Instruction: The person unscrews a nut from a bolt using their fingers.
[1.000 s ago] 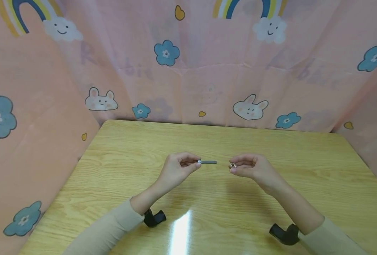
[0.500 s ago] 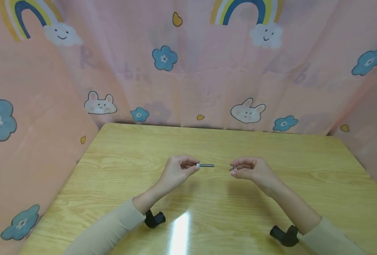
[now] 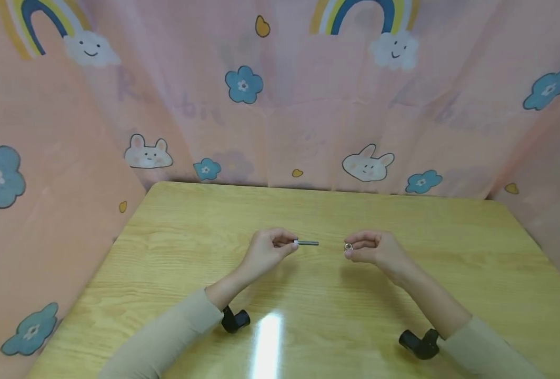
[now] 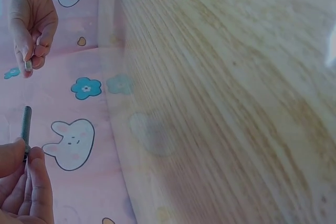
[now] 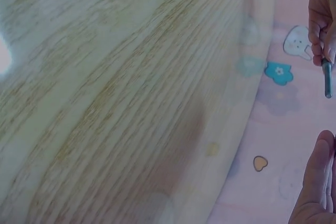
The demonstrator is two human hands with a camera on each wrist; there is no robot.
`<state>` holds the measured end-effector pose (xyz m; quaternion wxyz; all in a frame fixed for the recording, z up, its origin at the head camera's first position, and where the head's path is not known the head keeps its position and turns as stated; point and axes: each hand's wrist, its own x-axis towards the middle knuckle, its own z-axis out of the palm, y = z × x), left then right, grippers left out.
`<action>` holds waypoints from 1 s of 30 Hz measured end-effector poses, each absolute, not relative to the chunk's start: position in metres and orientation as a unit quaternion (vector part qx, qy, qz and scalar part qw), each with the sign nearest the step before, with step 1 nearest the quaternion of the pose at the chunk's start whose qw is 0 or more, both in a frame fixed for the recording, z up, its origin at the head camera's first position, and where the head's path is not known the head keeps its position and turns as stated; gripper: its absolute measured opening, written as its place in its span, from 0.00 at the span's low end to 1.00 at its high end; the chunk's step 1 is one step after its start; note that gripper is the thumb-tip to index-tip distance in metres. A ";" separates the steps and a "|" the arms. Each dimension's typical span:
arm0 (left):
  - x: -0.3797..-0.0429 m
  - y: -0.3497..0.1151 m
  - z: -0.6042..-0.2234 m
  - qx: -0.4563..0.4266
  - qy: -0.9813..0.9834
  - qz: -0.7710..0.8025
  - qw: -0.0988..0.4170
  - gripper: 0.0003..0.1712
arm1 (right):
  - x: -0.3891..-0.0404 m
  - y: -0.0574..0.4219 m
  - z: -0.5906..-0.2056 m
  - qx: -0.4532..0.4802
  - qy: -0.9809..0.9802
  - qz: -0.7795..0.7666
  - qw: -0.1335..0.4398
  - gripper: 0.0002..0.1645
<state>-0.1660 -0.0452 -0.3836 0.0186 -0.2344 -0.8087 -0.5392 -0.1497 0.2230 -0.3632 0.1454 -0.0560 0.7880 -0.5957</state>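
My left hand point(image 3: 268, 250) pinches a silver bolt point(image 3: 308, 243) near its head between thumb and fingertips. The bolt's threaded shank points right, toward the other hand; the left wrist view shows the thread on the bolt point(image 4: 25, 121) plainly. A small metal nut point(image 3: 348, 247) is pinched between the thumb and fingertips of my right hand point(image 3: 379, 252), its hole turned toward the head camera. A gap separates the bolt's tip from the nut. Both hands are above the table. In the right wrist view the bolt point(image 5: 327, 80) shows, while the nut is hidden there.
A wood-grain table point(image 3: 204, 216) lies beneath both hands, with a bright reflection near the front. A pink patterned curtain point(image 3: 303, 121) stands behind it and along the sides. Black wrist cameras point(image 3: 235, 319) hang under the sleeves.
The nut has turned in my right fingertips, so its hole faces the head camera more than half a second ago. My left forearm has shifted slightly right. Both grips stay as they were.
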 end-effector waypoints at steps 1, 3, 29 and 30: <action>-0.168 -0.044 -0.384 -0.236 -0.811 -0.536 0.019 0.08 | -0.151 0.224 -0.364 -0.053 0.790 -0.594 0.144 0.23; -0.171 -0.042 -0.385 -0.238 -0.815 -0.528 0.020 0.09 | -0.152 0.227 -0.365 -0.049 0.792 -0.592 0.143 0.24; -0.186 -0.026 -0.414 -0.277 -0.846 -0.455 0.025 0.06 | -0.168 0.225 -0.397 -0.035 0.794 -0.582 0.170 0.23; -0.187 -0.025 -0.415 -0.279 -0.849 -0.449 0.025 0.05 | -0.168 0.224 -0.399 -0.036 0.793 -0.583 0.173 0.22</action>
